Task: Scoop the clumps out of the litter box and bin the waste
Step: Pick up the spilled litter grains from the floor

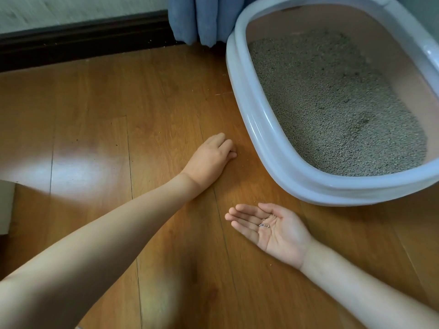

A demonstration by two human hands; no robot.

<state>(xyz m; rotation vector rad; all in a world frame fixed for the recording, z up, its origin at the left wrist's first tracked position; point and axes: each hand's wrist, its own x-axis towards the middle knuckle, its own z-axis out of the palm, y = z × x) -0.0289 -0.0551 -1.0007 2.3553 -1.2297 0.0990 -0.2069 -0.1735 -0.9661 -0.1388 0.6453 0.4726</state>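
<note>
Wood floor [95, 103]: litter box [256, 119] nr curtain [199, 17], stray granules [266, 223] in R palm.

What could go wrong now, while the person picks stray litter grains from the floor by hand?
The grey litter grains lie loose on the flat, palm-up right hand, so a tilt could spill them back onto the brown wooden floor. The left hand works with curled fingers close to the pale grey plastic litter box; small specks near it could easily be missed.
</note>
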